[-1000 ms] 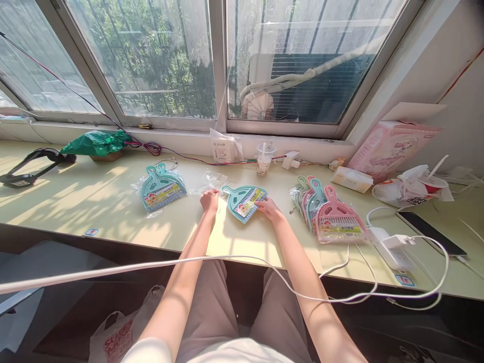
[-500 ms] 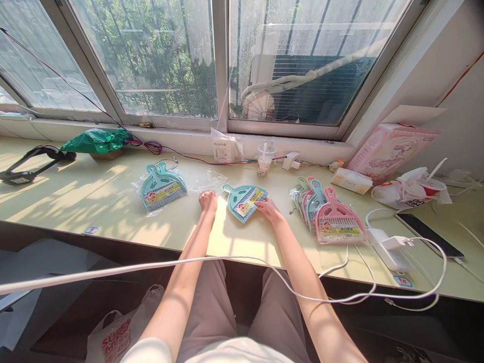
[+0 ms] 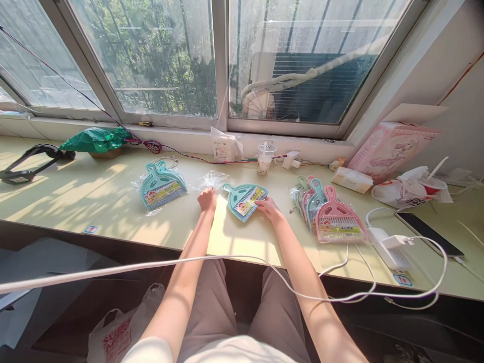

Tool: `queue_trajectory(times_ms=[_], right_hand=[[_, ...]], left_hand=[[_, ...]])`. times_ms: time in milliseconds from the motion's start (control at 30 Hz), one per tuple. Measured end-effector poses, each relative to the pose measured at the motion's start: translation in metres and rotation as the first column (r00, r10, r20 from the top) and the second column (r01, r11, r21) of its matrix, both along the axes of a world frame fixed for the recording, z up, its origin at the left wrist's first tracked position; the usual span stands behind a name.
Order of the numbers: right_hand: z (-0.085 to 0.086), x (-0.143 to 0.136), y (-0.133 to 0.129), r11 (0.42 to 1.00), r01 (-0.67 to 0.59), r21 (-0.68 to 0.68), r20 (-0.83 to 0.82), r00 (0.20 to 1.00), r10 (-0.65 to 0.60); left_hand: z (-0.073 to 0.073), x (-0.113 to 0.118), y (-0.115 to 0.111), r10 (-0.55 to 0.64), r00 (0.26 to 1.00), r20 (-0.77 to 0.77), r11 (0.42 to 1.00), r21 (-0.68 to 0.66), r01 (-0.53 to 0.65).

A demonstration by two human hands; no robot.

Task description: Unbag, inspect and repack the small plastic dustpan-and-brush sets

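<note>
My left hand (image 3: 207, 200) is closed in a fist on the table, with a crumpled clear plastic bag (image 3: 214, 178) bunched at its fingertips. To its right lies a teal dustpan and brush set (image 3: 242, 195), out of any wrapper, with a yellow-and-white printed label. My right hand (image 3: 269, 207) pinches the right edge of this set at the label. Over on the left rests a bagged teal dustpan set (image 3: 163, 184). On the right, several wrapped sets overlap in a row, a pink dustpan set (image 3: 338, 217) in front.
A white cable (image 3: 166, 263) runs across in front of my forearms to a power strip (image 3: 389, 252). Behind the sets stand a lidded cup (image 3: 266, 159) and a white packet (image 3: 226, 146). A phone (image 3: 429, 234) lies at the right, headphones (image 3: 34, 164) at the far left.
The clear bag has gone from lying flatter to bunched up behind my left hand, which has shifted slightly away from me. My right hand and the teal set have barely moved.
</note>
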State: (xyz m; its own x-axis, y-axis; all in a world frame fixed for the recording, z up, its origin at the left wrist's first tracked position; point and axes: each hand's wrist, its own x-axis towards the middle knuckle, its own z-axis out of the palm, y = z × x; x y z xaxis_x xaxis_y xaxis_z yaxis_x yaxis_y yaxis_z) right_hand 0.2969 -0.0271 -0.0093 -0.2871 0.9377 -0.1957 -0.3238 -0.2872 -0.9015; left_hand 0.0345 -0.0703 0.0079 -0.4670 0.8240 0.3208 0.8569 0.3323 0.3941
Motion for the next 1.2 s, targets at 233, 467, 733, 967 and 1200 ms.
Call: queue_trajectory(times_ms=[233, 467, 733, 967, 1200], right_hand=[[0.011, -0.002, -0.010, 0.986, -0.136, 0.095, -0.015, 0.990, 0.138], [0.007, -0.010, -0.009, 0.991, -0.002, 0.134, -0.096, 0.995, 0.015], [0.005, -0.020, -0.003, 0.983, 0.180, 0.036, -0.163, 0.971, -0.172], [0.007, -0.026, -0.010, 0.993, 0.065, 0.102, -0.185, 0.982, -0.045], [0.004, -0.028, -0.009, 0.988, 0.112, 0.108, -0.154, 0.984, -0.095]], left_hand=[[0.000, 0.012, -0.009, -0.221, 0.975, -0.022, 0.951, 0.218, 0.220], [0.006, 0.029, -0.014, -0.458, 0.888, 0.040, 0.867, 0.243, 0.436], [0.014, 0.034, -0.007, -0.258, 0.830, 0.494, 0.855, 0.517, -0.042], [0.010, 0.026, 0.002, -0.453, 0.066, 0.889, 0.888, 0.442, 0.127], [0.008, 0.025, 0.000, -0.449, 0.277, 0.849, 0.886, 0.463, 0.019]])
